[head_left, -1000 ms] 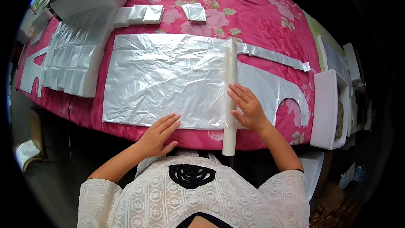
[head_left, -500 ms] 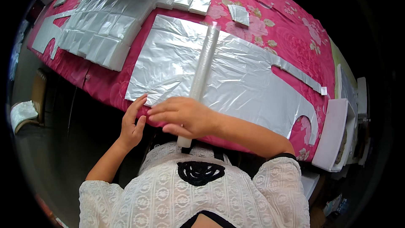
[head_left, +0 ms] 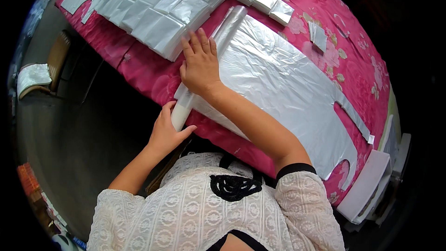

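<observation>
A long pale roller (head_left: pixel 180 114) lies slantwise across the left end of a silvery plastic vest bag (head_left: pixel 278 79), with film around or under it. The bag lies flat and creased, its two handle straps toward the right. My right hand (head_left: pixel 202 62) rests palm down over the roller's middle, fingers spread. At the roller's near end is my left hand (head_left: pixel 166 130), fingers along its left side and thumb stretched out to the right; how firmly it touches cannot be seen. Just left of my right fingertips are stacked folded silvery packets (head_left: pixel 158 30).
A pink floral cloth (head_left: pixel 153 76) covers the table. Three small packet stacks (head_left: pixel 265 1) sit at the back, a loose small packet (head_left: pixel 318 36) farther right. White boxes (head_left: pixel 367 183) stand at the right edge. A chair (head_left: pixel 59 60) with silvery film is at left.
The roller has moved left from the bag's middle to its left end. My right hand has gone farther up it, and my left hand has come to its near end. The view has shifted.
</observation>
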`<state>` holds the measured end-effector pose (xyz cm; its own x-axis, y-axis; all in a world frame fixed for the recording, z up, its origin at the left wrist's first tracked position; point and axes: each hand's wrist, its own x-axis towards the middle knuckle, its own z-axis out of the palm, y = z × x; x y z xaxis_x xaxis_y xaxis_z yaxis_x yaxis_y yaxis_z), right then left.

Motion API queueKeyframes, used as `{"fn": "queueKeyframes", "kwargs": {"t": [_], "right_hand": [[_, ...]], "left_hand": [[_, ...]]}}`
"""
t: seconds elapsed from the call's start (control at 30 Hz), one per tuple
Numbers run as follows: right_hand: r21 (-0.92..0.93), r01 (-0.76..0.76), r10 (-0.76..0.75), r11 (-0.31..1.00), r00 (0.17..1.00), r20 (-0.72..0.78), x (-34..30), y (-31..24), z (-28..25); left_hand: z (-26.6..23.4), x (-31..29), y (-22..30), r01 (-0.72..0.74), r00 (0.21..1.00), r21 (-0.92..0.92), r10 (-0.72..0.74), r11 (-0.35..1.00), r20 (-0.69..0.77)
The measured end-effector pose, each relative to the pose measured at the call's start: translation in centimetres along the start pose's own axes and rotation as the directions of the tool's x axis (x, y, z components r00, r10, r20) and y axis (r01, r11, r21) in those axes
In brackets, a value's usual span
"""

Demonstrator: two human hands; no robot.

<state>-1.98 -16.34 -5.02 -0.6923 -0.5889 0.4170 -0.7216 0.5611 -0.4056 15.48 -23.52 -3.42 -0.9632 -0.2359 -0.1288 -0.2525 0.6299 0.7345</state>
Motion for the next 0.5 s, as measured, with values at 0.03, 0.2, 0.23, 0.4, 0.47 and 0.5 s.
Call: {"fn": "queueKeyframes", "kwargs": {"t": [0.03, 0.2, 0.23, 0.4, 0.47, 0.5], "right_hand": [[0.078, -0.114, 0.122, 0.990, 0.986, -0.112, 0.0, -0.4, 0.5], [0.885, -0.390, 0.615, 0.256, 0.772, 0.162, -1.4, -0.4, -3.0], [0.926, -0.319, 0.533, -0.203, 0.757, 0.377, -1.8, 0.2, -5.0], [0.938, -0.221, 0.509, -0.267, 0.794, 0.332, -3.8, 2.8, -11.8], [0.967, -0.188, 0.570, -0.173, 0.782, 0.253, -5.0, 3.8, -13.4], [0.973, -0.151, 0.578, -0.175, 0.784, 0.226, -5.9, 4.1, -13.9]], "left_hand": [[0.0, 0.2, 0.0, 0.027, 1.000, 0.021, -0.026, 0.999, -0.013], [-0.2, -1.0, 0.1, 0.403, 0.883, -0.682, -0.062, 0.611, 0.466], [0.2, -1.0, 0.3, 0.411, 0.846, -0.784, 0.126, 0.465, 0.518], [0.6, 1.1, 6.7, 0.634, 0.684, -0.693, 0.169, 0.342, 0.710], [1.8, 1.4, 7.6, 0.526, 0.692, -0.622, 0.134, 0.579, 0.709], [2.5, 1.4, 8.0, 0.457, 0.698, -0.569, 0.120, 0.684, 0.706]]}}
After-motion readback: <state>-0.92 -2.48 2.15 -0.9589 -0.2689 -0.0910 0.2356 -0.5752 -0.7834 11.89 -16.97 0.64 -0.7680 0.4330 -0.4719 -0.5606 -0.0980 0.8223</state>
